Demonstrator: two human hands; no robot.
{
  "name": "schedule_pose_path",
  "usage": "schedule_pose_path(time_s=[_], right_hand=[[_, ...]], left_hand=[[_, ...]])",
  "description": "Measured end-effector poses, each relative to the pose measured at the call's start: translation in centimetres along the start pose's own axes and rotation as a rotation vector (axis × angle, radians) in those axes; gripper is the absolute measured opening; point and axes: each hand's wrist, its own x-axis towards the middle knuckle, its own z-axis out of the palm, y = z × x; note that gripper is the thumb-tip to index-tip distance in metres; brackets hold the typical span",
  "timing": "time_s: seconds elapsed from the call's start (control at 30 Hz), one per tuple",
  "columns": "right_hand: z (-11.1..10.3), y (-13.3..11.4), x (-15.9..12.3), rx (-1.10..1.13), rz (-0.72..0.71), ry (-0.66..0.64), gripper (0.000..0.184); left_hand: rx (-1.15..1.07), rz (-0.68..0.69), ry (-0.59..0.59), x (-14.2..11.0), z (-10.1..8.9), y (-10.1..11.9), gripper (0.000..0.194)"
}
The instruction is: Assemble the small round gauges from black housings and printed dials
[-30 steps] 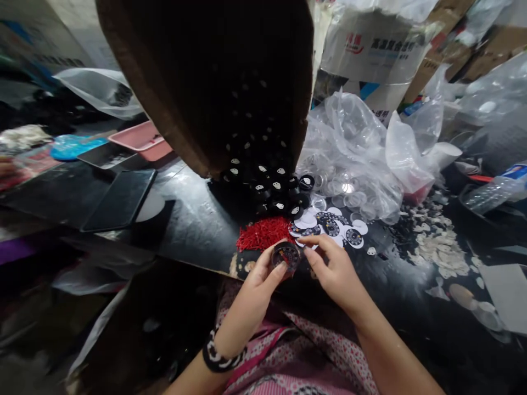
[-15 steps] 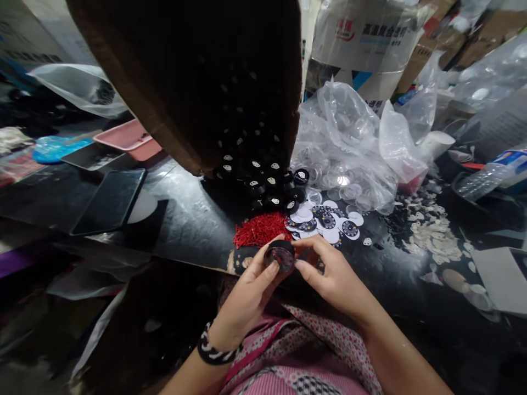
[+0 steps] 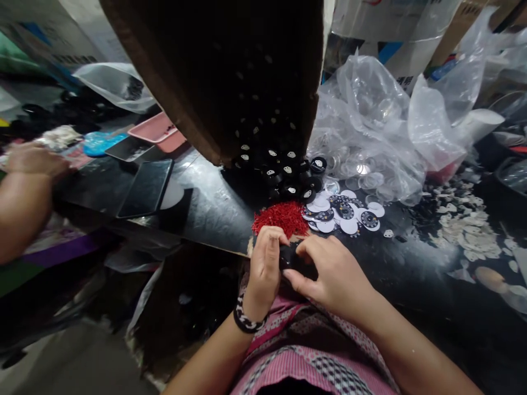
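My left hand (image 3: 264, 269) and my right hand (image 3: 331, 266) are closed around a small round black case (image 3: 285, 258) above the table's front edge. Its front is turned away and mostly hidden by my fingers. Just beyond my hands lies a heap of thin red pieces (image 3: 280, 216). Beside it, to the right, are loose printed discs (image 3: 346, 209), some white and some black with a dial pattern. Behind the red heap, more round black cases (image 3: 291, 191) with small white pieces in them spill from a tipped cardboard box (image 3: 171, 96).
Clear round covers and plastic bags (image 3: 370, 131) are piled at the back right. Small white pieces (image 3: 465, 233) lie scattered at right. On the left are a dark flat panel (image 3: 146, 188), a pink tray (image 3: 160, 131) and a blue bag (image 3: 101, 144). A co-worker's hand (image 3: 37, 159) reaches in.
The black case has been tilted so its clear face no longer shows, and my left fingers are raised along its side. The view has swung left, and another person's arm has appeared there.
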Motion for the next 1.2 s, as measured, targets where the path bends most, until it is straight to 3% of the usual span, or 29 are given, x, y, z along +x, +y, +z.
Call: schedule_pose_path(time_s=[0.2, 0.4, 0.67, 0.73, 0.83, 0.9, 0.97, 1.03, 1.13, 1.2], right_hand=[[0.5, 0.0, 0.3, 0.068, 0.058, -0.201, 0.025], [2.9, 0.5, -0.2, 0.009, 0.017, -0.173, 0.025], [4.5, -0.7, -0.3, 0.009, -0.004, -0.199, 0.031], [4.0, -0.3, -0.4, 0.048, -0.006, -0.272, 0.029], [2.0, 2.3, -0.5, 0.034, -0.008, -0.312, 0.032], [0.5, 4.9, -0.3, -0.115, 0.067, -0.173, 0.029], [-0.3, 7.2, 0.3, -0.286, 0.103, -0.051, 0.035], [-0.1, 8.9, 1.4, -0.378, 0.014, -0.047, 0.046], [0.9, 10.7, 3.0, -0.418, -0.153, -0.13, 0.044], [1.2, 11.9, 3.8, -0.437, -0.168, -0.144, 0.04]], left_hand=[[0.067, 0.046, -0.147, -0.9, -1.5, -0.4, 0.046], [0.168, -0.077, -0.118, -1.7, -2.3, -2.3, 0.045], [0.213, -0.068, -0.077, -2.5, -2.4, -1.4, 0.042], [0.327, -0.071, -0.111, -2.8, -4.2, -2.1, 0.042], [0.577, -0.112, -0.078, -3.3, -8.5, -3.6, 0.038], [0.686, -0.118, 0.005, -3.4, -11.2, -4.4, 0.029], [0.731, -0.087, 0.04, -3.2, -12.0, -4.8, 0.017], [0.729, -0.017, -0.003, -2.3, -10.4, -4.9, 0.019], [0.746, 0.179, -0.252, 0.3, -4.9, -5.2, 0.046], [0.841, 0.293, -0.393, 2.8, -1.3, -5.5, 0.062]])
